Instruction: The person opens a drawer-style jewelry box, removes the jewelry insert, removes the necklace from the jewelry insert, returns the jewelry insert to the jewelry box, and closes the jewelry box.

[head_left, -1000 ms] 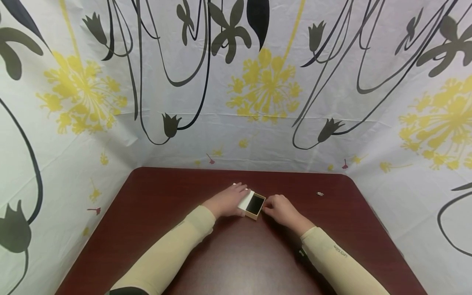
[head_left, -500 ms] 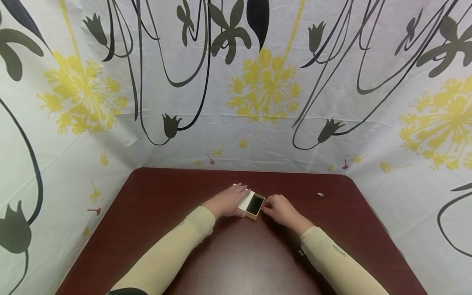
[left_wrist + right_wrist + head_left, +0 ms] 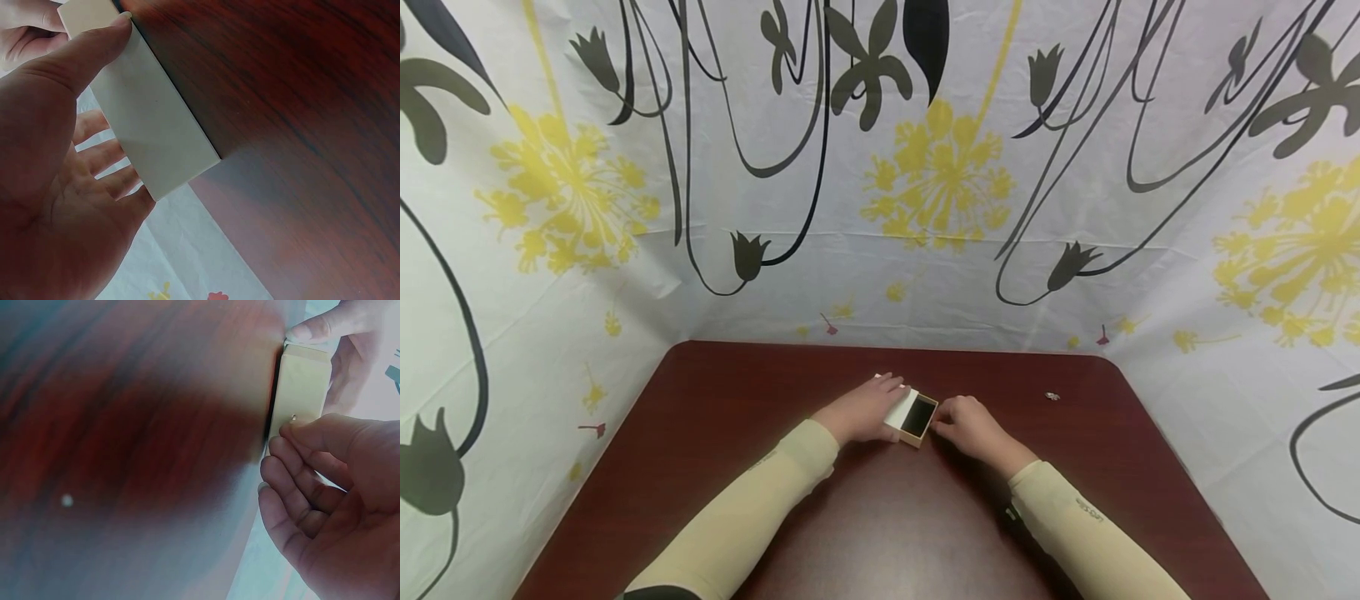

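Note:
On the table lies a small drawer box, its white sleeve on the left and its tan drawer slid partly out to the right. The drawer's inside looks black. My left hand grips the sleeve, thumb along the near side and fingers across the top and far side. At the drawer's end face, my right hand pinches with thumb and forefinger. A tiny pale bit shows by that thumb tip; what it is cannot be made out.
A small silvery object lies on the dark red-brown table toward the back right. White cloth with flower prints hangs behind the table and along both sides.
Both hands stay nearly in place. The drawer's end and the right hand sit very slightly farther left, closer to the sleeve.

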